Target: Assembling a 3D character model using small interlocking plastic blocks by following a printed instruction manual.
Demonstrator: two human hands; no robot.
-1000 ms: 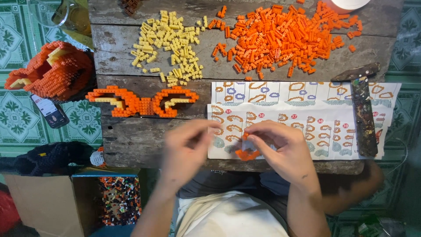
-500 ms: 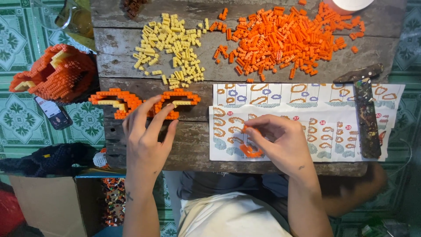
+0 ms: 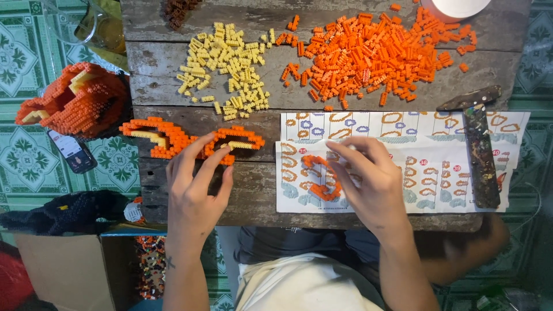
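Note:
My left hand [image 3: 196, 190] reaches over the wooden table [image 3: 253, 196]. Its fingers lie on a flat orange and yellow brick piece [image 3: 245, 138] and the thumb sits at the piece's near edge, gripping it. A second flat orange piece [image 3: 152, 135] lies just left of it. My right hand [image 3: 374, 184] rests on the printed instruction sheet [image 3: 403, 124]. Its thumb and fingers hold the right side of a small curved orange brick piece [image 3: 317, 178] lying on the sheet.
Loose yellow bricks [image 3: 224, 69] and a large pile of orange bricks [image 3: 374, 55] cover the far planks. A hammer [image 3: 478, 150] lies on the sheet's right end. A tall orange brick model [image 3: 75, 101], a phone [image 3: 72, 150] and a cardboard box [image 3: 69, 270] are off the table's left edge.
My left hand left the small curved piece, swung left and took hold of the flat orange and yellow piece. My right hand kept the curved piece on the sheet.

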